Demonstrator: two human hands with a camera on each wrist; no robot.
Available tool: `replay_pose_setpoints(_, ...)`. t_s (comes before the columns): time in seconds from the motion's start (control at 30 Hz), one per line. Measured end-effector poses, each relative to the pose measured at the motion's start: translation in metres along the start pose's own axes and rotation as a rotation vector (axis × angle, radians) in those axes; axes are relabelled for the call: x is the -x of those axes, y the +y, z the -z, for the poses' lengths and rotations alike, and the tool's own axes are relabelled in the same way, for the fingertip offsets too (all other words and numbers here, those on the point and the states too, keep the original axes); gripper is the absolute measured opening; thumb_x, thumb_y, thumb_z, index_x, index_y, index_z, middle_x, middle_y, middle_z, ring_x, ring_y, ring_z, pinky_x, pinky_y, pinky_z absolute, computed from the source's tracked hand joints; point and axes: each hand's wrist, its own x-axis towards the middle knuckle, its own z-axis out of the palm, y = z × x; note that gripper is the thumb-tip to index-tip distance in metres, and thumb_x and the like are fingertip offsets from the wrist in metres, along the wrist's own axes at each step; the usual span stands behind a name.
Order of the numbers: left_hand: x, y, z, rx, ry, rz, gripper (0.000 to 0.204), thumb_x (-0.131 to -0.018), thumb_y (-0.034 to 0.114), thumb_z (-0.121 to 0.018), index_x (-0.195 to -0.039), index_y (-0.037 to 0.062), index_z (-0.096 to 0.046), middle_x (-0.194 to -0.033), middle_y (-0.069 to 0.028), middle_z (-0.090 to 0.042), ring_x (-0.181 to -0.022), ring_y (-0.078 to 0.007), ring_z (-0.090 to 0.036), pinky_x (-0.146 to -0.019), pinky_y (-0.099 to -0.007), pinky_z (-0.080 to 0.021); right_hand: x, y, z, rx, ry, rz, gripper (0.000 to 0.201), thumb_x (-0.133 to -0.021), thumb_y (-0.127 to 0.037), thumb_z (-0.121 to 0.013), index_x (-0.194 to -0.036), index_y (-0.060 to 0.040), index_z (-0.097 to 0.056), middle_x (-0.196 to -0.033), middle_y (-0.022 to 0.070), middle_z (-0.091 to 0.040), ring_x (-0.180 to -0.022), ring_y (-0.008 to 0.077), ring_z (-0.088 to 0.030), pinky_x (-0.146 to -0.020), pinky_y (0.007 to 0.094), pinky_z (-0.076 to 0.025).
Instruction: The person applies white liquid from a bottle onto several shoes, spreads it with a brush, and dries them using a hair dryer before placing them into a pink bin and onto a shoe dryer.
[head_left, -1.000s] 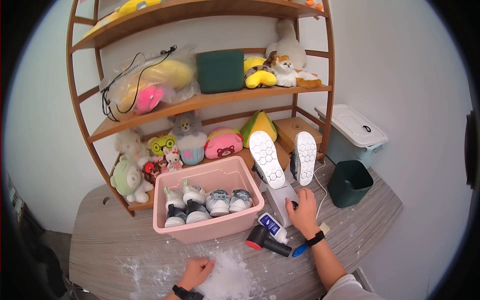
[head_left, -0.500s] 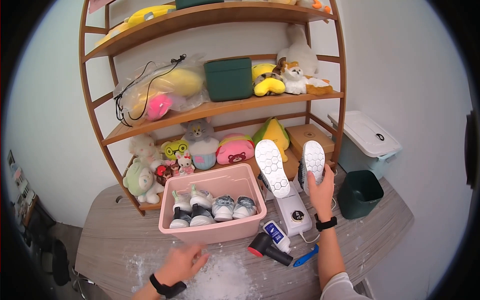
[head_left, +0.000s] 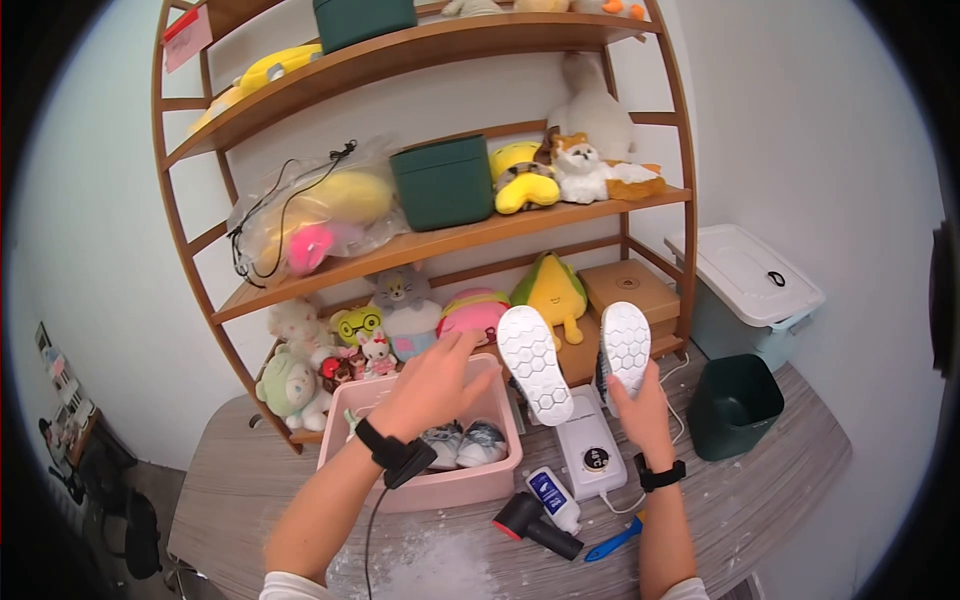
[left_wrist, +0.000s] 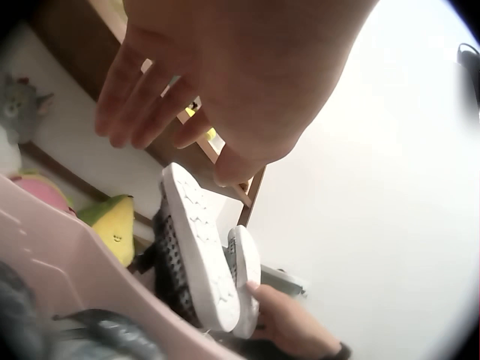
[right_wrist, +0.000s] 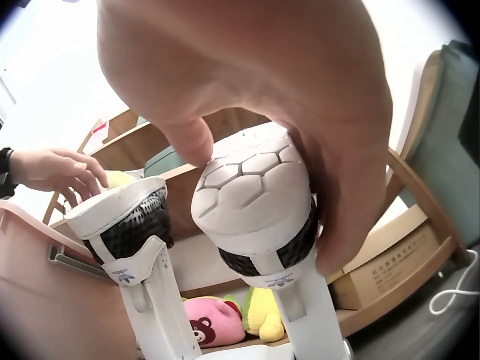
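Two shoes with white hexagon-patterned soles sit upside down on the arms of a white shoe dryer (head_left: 588, 440), whose round display is lit. My right hand (head_left: 645, 412) holds the right shoe (head_left: 627, 340), thumb on the sole and fingers along the far side. In the right wrist view, this shoe's dark mesh upper still surrounds the dryer arm. My left hand (head_left: 432, 388) is in the air over the pink bin (head_left: 475, 490), fingers extended, left of the left shoe (head_left: 535, 362) and apart from it. Inside the bin lie other shoes (head_left: 482, 443), partly hidden by my left arm.
A white-and-blue bottle (head_left: 553, 500), a black handheld device (head_left: 537, 525) with a red end and a blue brush (head_left: 615, 540) lie before the dryer. White powder (head_left: 430, 565) covers the near table. A dark green bin (head_left: 735, 410) stands right; a toy-filled shelf (head_left: 450, 245) rises behind.
My right hand left the dryer's display and moved up to grip the right shoe. My left hand rose from the powdery tabletop to above the pink bin, its fingers straightening.
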Motion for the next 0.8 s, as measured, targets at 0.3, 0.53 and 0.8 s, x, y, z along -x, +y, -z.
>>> replay_pose_setpoints(0.3,-0.049,0.005,-0.085,1.055,-0.229,0.404,0.049,-0.100,0.033,-0.070,-0.135,0.0002,-0.061,-0.123,-0.0067,-0.070,-0.113,-0.0158,-0.064,-0.098,-0.0334,-0.050,0.000,0.011,-0.008,0.008,-0.087,0.021,0.086,-0.086,-0.023,-0.079,-0.149,-0.0002,-0.026,-0.133,0.0347,-0.059,-0.121,0.0501,-0.060,-0.099,0.0502,-0.050)
replay_pose_setpoints(0.53,-0.037,-0.006,-0.089,1.194,-0.252,0.469,0.045,-0.097,0.028,-0.075,-0.131,0.0005,-0.065,-0.124,-0.0070,-0.071,-0.114,-0.0163,-0.065,-0.101,-0.0327,-0.049,0.002,0.003,-0.008,0.031,0.007,0.035,0.077,-0.087,-0.020,-0.078,-0.146,-0.0002,-0.033,-0.123,0.0331,-0.065,-0.114,0.0516,-0.063,-0.095,0.0519,-0.051)
replay_pose_setpoints(0.8,-0.030,-0.001,-0.074,1.322,-0.112,0.463,0.043,-0.095,0.023,-0.076,-0.131,0.0009,-0.065,-0.122,-0.0067,-0.072,-0.111,-0.0172,-0.067,-0.101,-0.0337,-0.050,0.004,-0.019,-0.001,-0.129,0.147,0.112,0.073,-0.088,-0.017,-0.078,-0.146,0.0026,-0.038,-0.127,0.0270,-0.064,-0.118,0.0369,-0.064,-0.101,0.0447,-0.049)
